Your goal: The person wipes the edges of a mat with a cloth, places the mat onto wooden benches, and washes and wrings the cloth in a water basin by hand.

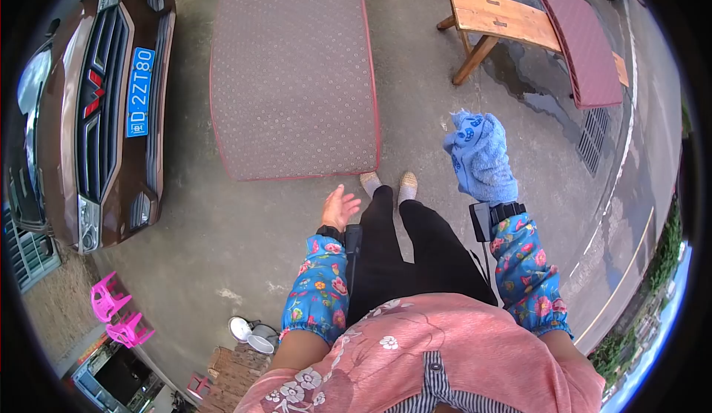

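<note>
Concrete ground (193,264) is stretching around a quilted mattress (293,79). Out to the right, a blue towel (482,162) is covering the right hand, so whether those fingers are gripping, I cannot tell. The left hand (341,207) is hanging open near the mattress's lower edge, well apart. Seemingly light, soft and limp, the towel is offering its bunched middle for holding; its long axis is running forward, frayed end pointing away.

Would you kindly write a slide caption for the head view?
Open left hand, blue cloth over right hand, mat near feet.
</note>
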Tool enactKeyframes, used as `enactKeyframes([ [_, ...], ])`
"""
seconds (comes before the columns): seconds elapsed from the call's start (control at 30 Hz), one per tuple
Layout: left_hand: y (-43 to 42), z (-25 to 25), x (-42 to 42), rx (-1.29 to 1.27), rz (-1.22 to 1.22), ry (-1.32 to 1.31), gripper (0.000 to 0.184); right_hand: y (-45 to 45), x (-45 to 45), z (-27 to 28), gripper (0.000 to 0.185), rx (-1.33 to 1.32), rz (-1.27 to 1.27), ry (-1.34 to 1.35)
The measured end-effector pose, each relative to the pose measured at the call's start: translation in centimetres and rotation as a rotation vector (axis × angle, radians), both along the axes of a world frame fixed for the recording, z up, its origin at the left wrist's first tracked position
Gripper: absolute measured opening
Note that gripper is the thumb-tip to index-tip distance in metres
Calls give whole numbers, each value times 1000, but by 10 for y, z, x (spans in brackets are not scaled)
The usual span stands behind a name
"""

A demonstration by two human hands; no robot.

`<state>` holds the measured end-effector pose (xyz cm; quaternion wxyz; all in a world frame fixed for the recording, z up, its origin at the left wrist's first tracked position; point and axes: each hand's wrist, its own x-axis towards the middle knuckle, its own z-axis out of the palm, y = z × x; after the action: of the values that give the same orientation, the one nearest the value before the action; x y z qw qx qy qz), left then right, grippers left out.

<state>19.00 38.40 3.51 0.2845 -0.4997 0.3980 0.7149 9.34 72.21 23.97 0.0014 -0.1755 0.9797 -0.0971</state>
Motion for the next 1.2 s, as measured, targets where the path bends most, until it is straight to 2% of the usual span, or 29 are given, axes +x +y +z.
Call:
enactKeyframes([
  [0.07,7,-22,-1,24,20,-13,80,-28,-7,14,40,-63,-76,-98],
  [0.1,12,-27,-1,35,18,-31,80,-41,-11,16,43,-137,-150,-176],
  [0.13,22,-33,-7,40,53,-94,89,-46,-8,2,43,-244,-134,-61],
  [0.17,30,-40,-15,44,89,-157,97,-46,-13,-12,43,-233,-134,-68],
  [0.23,40,-56,-19,55,133,-189,102,-47,-16,-39,42,-1152,-525,-623],
  [0.27,44,-59,-18,32,170,-108,103,-48,-12,-47,42,-1607,-743,-899],
  [0.3,49,-62,-18,7,205,-26,105,-48,-10,-55,42,-1597,-766,-911],
  [0.33,55,-68,-20,-50,272,-34,93,-48,-11,-62,42,-1305,-625,-814],
  [0.37,53,-78,-20,-45,266,-43,93,-49,-14,-67,42,-1015,-482,-707],
  [0.43,50,-91,-20,147,368,182,68,-44,-18,-75,41,-438,-202,-488],
  [0.47,53,-80,-24,172,442,101,51,-39,-15,-77,41,-154,-61,-385],
  [0.5,54,-61,-20,166,435,82,51,-37,-9,-86,41,-157,-71,-403],
  [0.57,53,-32,-22,276,345,140,51,-36,-6,-108,43,-494,-303,-260],
  [0.63,59,11,-21,313,357,208,51,-38,-5,-105,41,-419,-275,-298],
  [0.7,69,61,-30,326,406,292,50,-46,-5,-97,38,-638,-311,-483],
  [0.73,67,75,-32,317,405,299,50,-54,1,-101,38,-647,-306,-481],
  [0.8,61,98,-35,345,324,292,46,-78,11,-110,42,368,-12,-185],
  [0.83,62,111,-39,341,327,300,46,-91,11,-95,42,364,-8,-178],
  [0.9,70,141,-46,301,323,318,43,-111,20,-52,57,-166,158,14],
  [0.93,71,151,-48,300,325,327,43,-116,24,-46,57,-167,162,22],
  [1.0,78,165,-51,239,339,336,43,-118,29,-39,69,-544,21,-140],
  [1.03,76,165,-53,238,341,344,43,-117,21,-36,69,-545,27,-134],
  [1.1,67,163,-52,299,316,376,41,-113,-11,-33,82,-597,110,-120],
  [1.17,62,167,-55,268,339,354,40,-111,-39,-77,86,-346,93,59],
  [1.2,61,170,-54,241,362,320,40,-108,-56,-82,77,-423,119,-20],
])
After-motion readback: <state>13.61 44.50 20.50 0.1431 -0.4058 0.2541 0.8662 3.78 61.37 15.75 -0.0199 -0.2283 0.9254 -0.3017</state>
